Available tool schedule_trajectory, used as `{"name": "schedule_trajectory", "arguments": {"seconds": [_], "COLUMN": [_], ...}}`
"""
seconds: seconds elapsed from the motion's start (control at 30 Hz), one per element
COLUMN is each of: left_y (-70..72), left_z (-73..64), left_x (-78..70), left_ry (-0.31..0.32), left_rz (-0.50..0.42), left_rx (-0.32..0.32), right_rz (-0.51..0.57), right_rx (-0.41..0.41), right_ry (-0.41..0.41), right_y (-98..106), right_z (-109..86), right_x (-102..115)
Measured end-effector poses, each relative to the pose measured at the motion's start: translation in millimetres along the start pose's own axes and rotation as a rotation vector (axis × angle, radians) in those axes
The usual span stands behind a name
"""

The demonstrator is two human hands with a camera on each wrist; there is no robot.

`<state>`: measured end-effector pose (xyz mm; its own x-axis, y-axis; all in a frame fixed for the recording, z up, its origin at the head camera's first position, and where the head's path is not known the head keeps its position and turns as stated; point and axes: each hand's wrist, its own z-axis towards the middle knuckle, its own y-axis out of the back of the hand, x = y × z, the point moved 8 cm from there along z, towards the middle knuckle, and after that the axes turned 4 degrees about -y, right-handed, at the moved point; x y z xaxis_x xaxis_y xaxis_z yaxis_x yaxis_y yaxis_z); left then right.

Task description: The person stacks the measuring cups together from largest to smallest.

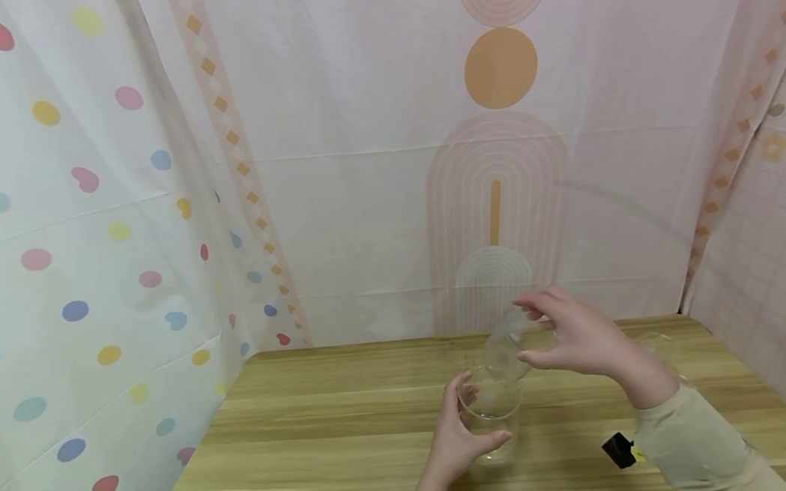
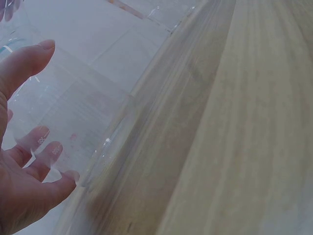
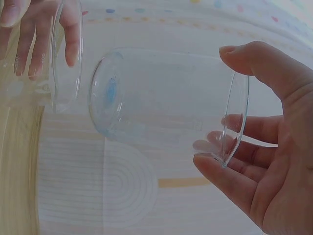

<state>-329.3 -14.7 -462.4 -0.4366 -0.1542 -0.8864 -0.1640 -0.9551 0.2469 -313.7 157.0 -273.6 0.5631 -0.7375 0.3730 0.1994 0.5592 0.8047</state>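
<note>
A large clear glass beaker, with white volume marks on its wall, stands on the table. My left hand grips its side, thumb on the near wall and fingers round the far one. Above and behind its mouth, my right hand holds a smaller clear beaker by the rim, thumb and fingers at its lip. This smaller beaker is tilted, its base toward the large beaker's open mouth. A small pour spout shows at its rim in the right wrist view.
Another clear glass vessel stands at the back right, partly behind the right forearm. A small black object with a yellow-green part lies by the right sleeve. Patterned curtains border the wooden table at the back and sides.
</note>
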Motion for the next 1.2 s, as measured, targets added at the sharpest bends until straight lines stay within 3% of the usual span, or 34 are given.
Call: {"name": "schedule_trajectory", "arguments": {"seconds": [0.23,0.8,1.2], "left_y": [-0.2,3.4,4.1], "left_z": [0.1,1.0,0.6], "left_x": [1.5,1.6,2.4], "left_ry": [0.004,-0.012,0.002], "left_rz": [0.003,-0.001,0.035], "left_rx": [0.006,-0.017,-0.035], "right_rz": [0.002,-0.035,-0.014], "right_rx": [0.015,0.114,0.176], "right_ry": [0.071,0.146,0.148], "right_y": [-8,-35,-53], "right_z": [3.2,7.3,2.8], "right_x": [10,21,22]}}
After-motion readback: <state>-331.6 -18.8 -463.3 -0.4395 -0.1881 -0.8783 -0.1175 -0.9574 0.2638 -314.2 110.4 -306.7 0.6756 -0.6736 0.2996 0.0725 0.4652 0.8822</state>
